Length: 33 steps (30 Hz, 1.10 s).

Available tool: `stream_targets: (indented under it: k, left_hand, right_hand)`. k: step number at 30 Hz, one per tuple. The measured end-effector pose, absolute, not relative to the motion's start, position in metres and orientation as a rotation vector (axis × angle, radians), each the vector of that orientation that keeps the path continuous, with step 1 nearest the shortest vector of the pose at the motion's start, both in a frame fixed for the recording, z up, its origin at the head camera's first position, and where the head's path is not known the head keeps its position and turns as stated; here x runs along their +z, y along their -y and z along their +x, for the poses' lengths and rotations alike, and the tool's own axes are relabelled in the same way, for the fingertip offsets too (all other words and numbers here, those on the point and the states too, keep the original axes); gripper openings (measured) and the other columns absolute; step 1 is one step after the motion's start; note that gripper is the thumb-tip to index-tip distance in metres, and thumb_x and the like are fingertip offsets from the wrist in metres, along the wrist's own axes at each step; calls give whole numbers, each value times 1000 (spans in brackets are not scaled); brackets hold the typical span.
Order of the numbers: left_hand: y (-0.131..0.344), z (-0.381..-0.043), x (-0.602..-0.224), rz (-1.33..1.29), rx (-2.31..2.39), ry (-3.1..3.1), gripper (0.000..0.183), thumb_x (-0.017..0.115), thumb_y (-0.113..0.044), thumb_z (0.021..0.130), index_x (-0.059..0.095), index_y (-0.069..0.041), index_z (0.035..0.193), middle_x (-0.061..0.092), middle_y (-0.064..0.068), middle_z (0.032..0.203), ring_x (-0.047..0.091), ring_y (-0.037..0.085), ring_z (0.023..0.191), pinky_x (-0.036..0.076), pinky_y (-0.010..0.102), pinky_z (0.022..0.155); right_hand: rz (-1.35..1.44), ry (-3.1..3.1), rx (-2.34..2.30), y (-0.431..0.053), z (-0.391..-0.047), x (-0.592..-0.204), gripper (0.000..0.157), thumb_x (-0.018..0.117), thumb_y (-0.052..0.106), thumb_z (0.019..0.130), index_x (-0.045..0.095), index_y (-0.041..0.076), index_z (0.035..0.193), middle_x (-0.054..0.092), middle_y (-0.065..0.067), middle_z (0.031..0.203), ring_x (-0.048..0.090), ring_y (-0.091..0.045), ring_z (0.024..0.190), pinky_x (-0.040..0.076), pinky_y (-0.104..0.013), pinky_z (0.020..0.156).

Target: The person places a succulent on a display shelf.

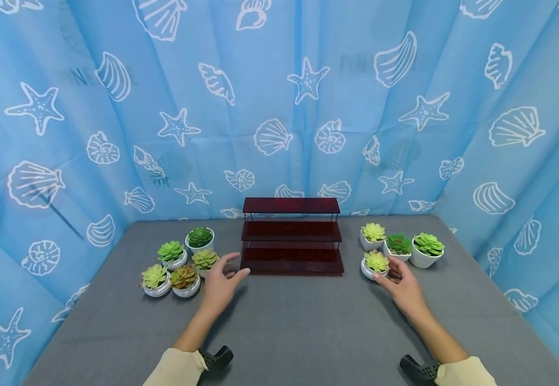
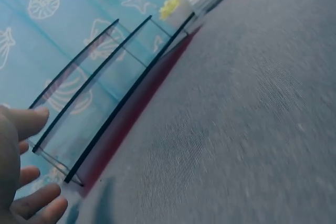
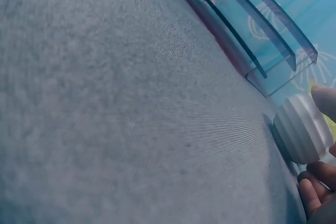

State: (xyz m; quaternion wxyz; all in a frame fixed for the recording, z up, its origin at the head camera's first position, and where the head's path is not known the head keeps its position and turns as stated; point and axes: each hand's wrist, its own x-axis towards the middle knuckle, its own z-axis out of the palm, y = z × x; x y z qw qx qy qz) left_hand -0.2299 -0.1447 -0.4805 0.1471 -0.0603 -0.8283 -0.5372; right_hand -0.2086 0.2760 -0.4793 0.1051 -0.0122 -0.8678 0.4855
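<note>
My right hand (image 1: 403, 288) grips a small pale yellow-green succulent (image 1: 377, 261) in a ribbed white pot (image 3: 302, 128), thumb on one side and fingers on the other. In the right wrist view the pot is at the right edge, close to the table surface. My left hand (image 1: 219, 284) is held with fingers apart and nothing between them. It is between a yellowish-green succulent (image 1: 205, 258), whose pot it partly hides, and a dark red three-tier shelf (image 1: 291, 231). The left wrist view shows the loosely spread left fingers (image 2: 39, 203) near the shelf's end.
Left of the shelf are a dark green succulent (image 1: 200, 237), a bright green one (image 1: 170, 251), a pale one (image 1: 154, 276) and a reddish-brown one (image 1: 184, 277). Several more potted succulents (image 1: 427, 245) stand at right. A blue shell-print curtain (image 1: 279, 107) hangs behind the grey table (image 1: 308, 321).
</note>
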Motion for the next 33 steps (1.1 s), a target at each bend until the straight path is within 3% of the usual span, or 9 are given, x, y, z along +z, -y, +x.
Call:
stream_targets:
  k: [5,7,17,23,33]
  left_hand:
    - [138,-240,-483,-62,-1647,2369,49,76,-18,86,58,-5,130,57,15,132,60,34,110,52,47,88]
    - [136,-244,-484,-35,-1672,2360,50,76,-15,86,57,-3,130,56,17,133,60,35,111,52,46,88]
    - [129,-256,-493,-6,-1763,2318,59,76,-9,86,48,0,137,47,22,140,52,39,121,44,47,99]
    - [127,-265,-495,10,-1774,2350,64,75,-12,87,43,-4,143,43,19,144,48,37,125,43,47,101]
    - [124,-274,-494,-22,-1672,2436,70,75,-11,86,39,-2,145,45,21,143,47,36,126,41,47,102]
  right_hand:
    - [-50,2593,1397,-275,-213,-478,68,66,19,95,31,-11,144,39,-34,139,41,-45,126,41,-50,98]
    - [-56,2606,1392,-274,-214,-478,70,66,20,94,30,-11,145,38,-36,140,40,-47,127,39,-55,100]
    - [-129,2661,1320,-273,-216,-481,72,67,26,94,31,-8,146,37,-35,142,42,-47,127,39,-55,100]
    - [-163,2665,1253,-271,-216,-482,71,68,29,92,35,-8,144,43,-35,137,46,-45,122,38,-56,99]
    - [-195,2622,1232,-269,-214,-483,66,71,27,91,42,-6,139,51,-32,129,52,-42,113,41,-55,93]
